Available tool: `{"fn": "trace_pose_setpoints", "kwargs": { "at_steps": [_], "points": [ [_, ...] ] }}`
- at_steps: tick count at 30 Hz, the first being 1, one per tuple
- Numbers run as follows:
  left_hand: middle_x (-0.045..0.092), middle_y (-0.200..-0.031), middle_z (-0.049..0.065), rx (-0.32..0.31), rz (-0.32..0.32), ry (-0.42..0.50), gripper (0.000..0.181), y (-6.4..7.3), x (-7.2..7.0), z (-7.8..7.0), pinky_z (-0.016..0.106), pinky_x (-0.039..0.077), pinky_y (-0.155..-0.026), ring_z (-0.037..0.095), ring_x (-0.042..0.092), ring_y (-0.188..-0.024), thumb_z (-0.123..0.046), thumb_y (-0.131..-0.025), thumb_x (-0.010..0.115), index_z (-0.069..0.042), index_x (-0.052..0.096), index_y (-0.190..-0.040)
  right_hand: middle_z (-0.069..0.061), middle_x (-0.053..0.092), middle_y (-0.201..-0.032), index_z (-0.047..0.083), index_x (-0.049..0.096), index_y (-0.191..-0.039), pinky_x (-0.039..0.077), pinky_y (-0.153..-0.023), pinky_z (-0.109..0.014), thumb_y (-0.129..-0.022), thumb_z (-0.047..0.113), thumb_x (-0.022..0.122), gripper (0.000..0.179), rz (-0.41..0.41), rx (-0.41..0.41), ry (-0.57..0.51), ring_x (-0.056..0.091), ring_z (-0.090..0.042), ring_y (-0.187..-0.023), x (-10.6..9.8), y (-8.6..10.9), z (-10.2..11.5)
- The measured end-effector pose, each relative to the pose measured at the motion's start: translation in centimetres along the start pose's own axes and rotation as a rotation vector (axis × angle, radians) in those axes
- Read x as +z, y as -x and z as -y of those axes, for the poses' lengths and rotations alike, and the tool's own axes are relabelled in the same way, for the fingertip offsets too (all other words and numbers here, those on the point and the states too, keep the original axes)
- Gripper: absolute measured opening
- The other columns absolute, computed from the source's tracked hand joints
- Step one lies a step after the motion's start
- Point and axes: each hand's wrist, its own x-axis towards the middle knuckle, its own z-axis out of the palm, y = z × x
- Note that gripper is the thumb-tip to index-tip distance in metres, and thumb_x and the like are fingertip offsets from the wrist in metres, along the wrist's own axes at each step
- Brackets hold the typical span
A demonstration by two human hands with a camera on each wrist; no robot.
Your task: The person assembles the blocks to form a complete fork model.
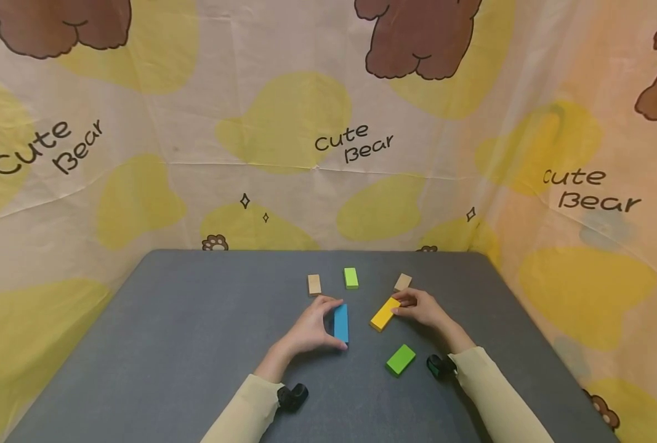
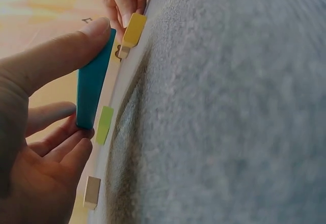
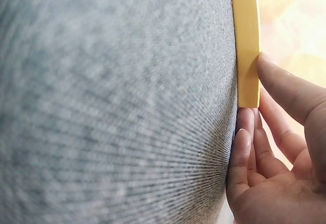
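Lettered "Cute Bear" across the backdrop [image 1: 195, 184]. At the middle of the grey table [image 1: 156, 351], spanned end to end by the wide-spread left hand [image 1: 308, 326], likely to steady both ends: blue block [image 1: 341, 323]. Rightward, pinched at one end by the narrowly opened right hand [image 1: 425, 309], probably to leave its length free: yellow block [image 1: 384, 314]. Nearby: green block [image 1: 401, 359].

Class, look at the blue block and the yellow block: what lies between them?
In the head view, only bare grey tabletop shows between the blue block and the yellow block; the light green block lies farther back.
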Motion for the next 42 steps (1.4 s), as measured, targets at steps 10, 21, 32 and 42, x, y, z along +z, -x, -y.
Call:
{"fn": "trace_pose_setpoints", "kwargs": {
  "at_steps": [10, 21, 32, 42],
  "points": [
    [0.046, -0.136, 0.008, 0.024, -0.008, 0.021, 0.089, 0.1, 0.4, -0.2, 0.05, 0.043, -0.107, 0.028, 0.049, -0.123, -0.035, -0.065, 0.088, -0.014, 0.048, -0.142, -0.016, 0.065, -0.119, 0.007, 0.065, -0.121, 0.055, -0.092, -0.043, -0.086, 0.023, 0.073, 0.039, -0.003, 0.01, 0.002, 0.063, -0.028, -0.107, 0.0, 0.0, 0.2],
    [0.046, -0.136, 0.009, 0.034, -0.002, 0.009, 0.089, 0.1, 0.7, -0.5, 0.05, 0.043, -0.106, 0.027, 0.049, -0.123, -0.038, -0.066, 0.088, -0.013, 0.048, -0.142, -0.015, 0.065, -0.12, 0.008, 0.065, -0.121, 0.055, -0.094, -0.042, -0.086, 0.022, 0.072, 0.038, -0.006, 0.032, -0.014, 0.062, -0.026, -0.107, 0.2, -0.1, 0.2],
    [0.047, -0.135, 0.005, 0.031, 0.01, 0.011, 0.087, 0.2, 1.1, -0.5, 0.047, 0.043, -0.107, 0.024, 0.049, -0.123, -0.04, -0.066, 0.087, -0.016, 0.049, -0.141, -0.016, 0.065, -0.121, 0.007, 0.064, -0.121, 0.055, -0.094, -0.043, -0.086, 0.022, 0.072, 0.039, 0.0, 0.019, -0.013, 0.062, -0.028, -0.108, 0.2, -0.1, -0.1],
    [0.048, -0.133, 0.006, 0.052, 0.003, 0.005, 0.087, 0.3, 1.6, -1.0, 0.046, 0.044, -0.105, 0.024, 0.05, -0.121, -0.042, -0.065, 0.087, -0.014, 0.051, -0.14, -0.015, 0.065, -0.12, 0.007, 0.064, -0.121, 0.055, -0.093, -0.042, -0.086, 0.023, 0.072, 0.039, -0.004, 0.014, -0.002, 0.062, -0.027, -0.107, 0.2, -0.2, -0.1]
  ]
}}
